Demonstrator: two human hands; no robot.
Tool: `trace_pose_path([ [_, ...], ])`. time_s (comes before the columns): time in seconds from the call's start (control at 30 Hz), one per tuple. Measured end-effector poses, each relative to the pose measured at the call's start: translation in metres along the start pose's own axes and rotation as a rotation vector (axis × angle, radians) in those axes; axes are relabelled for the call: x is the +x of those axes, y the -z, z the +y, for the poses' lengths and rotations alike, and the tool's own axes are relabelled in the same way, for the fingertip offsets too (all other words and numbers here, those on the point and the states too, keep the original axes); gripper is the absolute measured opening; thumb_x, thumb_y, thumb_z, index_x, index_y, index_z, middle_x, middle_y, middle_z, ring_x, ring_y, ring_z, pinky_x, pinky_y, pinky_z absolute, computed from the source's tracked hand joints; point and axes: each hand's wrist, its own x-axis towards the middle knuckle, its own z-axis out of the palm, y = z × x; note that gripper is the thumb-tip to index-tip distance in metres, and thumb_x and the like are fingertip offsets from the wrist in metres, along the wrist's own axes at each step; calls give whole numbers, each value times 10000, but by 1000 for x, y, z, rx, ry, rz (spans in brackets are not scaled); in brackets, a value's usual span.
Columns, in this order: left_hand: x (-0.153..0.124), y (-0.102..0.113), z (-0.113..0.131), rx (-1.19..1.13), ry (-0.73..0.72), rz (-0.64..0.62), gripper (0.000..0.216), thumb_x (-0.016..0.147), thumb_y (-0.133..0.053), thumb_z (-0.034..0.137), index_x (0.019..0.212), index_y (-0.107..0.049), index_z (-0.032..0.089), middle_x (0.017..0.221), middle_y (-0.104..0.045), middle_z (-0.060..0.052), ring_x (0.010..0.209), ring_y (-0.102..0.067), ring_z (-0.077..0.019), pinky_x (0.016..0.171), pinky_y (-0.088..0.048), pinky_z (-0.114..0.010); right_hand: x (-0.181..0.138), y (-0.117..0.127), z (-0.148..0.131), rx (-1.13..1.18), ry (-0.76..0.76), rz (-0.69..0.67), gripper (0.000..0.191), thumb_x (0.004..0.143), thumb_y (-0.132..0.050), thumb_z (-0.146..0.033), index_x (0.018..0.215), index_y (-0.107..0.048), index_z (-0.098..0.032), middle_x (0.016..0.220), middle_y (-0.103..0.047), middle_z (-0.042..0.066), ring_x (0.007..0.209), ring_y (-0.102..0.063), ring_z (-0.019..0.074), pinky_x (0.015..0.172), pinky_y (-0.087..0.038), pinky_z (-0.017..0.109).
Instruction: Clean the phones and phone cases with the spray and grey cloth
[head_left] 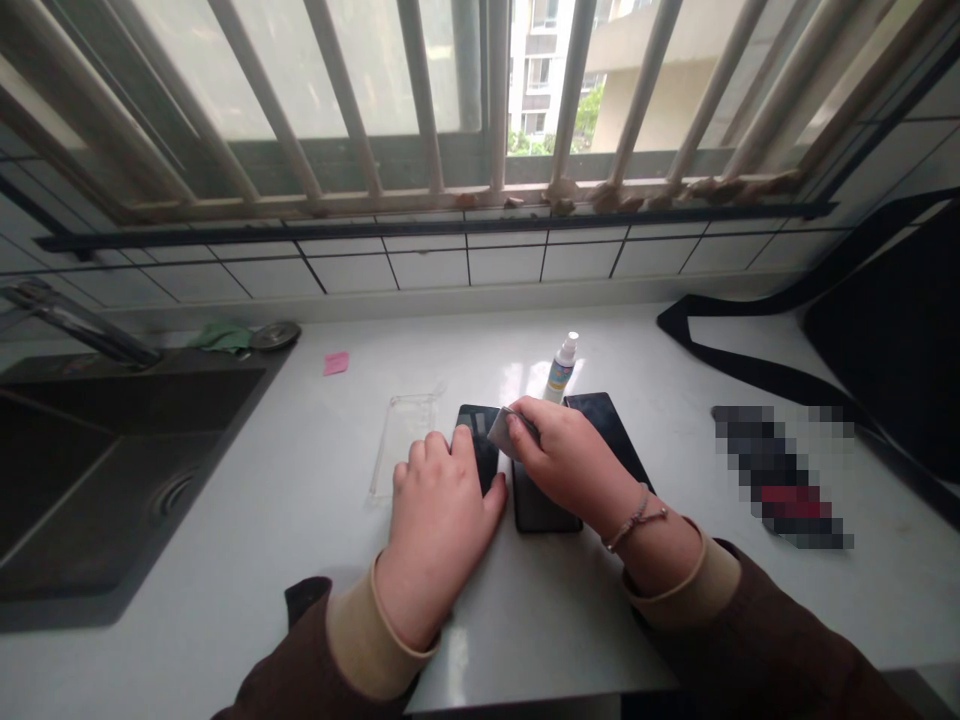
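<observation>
A black smartphone [485, 450] lies flat on the counter, its glossy screen facing up. My left hand [441, 490] rests over its left part, with the thumb along the right edge and the fingers on the other side. Pinched in my right hand [559, 450] is a small folded grey cloth [501, 432], which touches the screen or hovers just over it; I cannot tell which. Beneath and beside that hand are a dark flat panel [546, 505] and another dark panel [611, 425]; whether they are joined is hidden. Behind them stands a white-capped spray bottle [561, 370].
A clear phone case [401, 440] lies left of the phone, near a pink sticky note [336, 363]. At left is a dark sink [67, 500] with a faucet [90, 325]. A black strap [720, 345] and a pixelated item [780, 480] lie at right.
</observation>
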Motion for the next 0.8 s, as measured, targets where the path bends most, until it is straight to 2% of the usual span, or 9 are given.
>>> trace_pose_path([
  [0.2,2,-8,1,-86,33,46,462,938,-687,412,1293,-573,140,1127,-651,-170,1108,-625,-377,946,-516,-476,0,-8,6,-94,-9,-81,235,1090,-528,-222,862,-589,-214,878,-713,47,806,-640,194,726,-404,324],
  [0.33,3,-10,-1,-165,10,44,423,927,-688,311,1292,-552,146,1156,-642,-159,1149,-616,-347,999,-500,-455,0,-10,7,-111,2,-84,245,1099,-517,-224,865,-590,-212,875,-710,45,806,-639,190,727,-404,322],
  [0.6,5,-2,-2,-58,41,34,398,938,-698,414,1231,-588,169,1138,-663,-163,1134,-625,-387,938,-514,-483,0,-11,6,-128,-5,-89,229,1100,-516,-231,898,-621,-204,910,-722,57,838,-656,199,746,-422,325],
  [0.8,8,-11,-2,-89,64,80,464,908,-711,428,1247,-554,151,1118,-672,-163,1087,-646,-375,934,-517,-472,0,-11,7,-126,-3,-86,240,1096,-521,-233,872,-601,-209,888,-711,48,812,-641,193,730,-409,321],
])
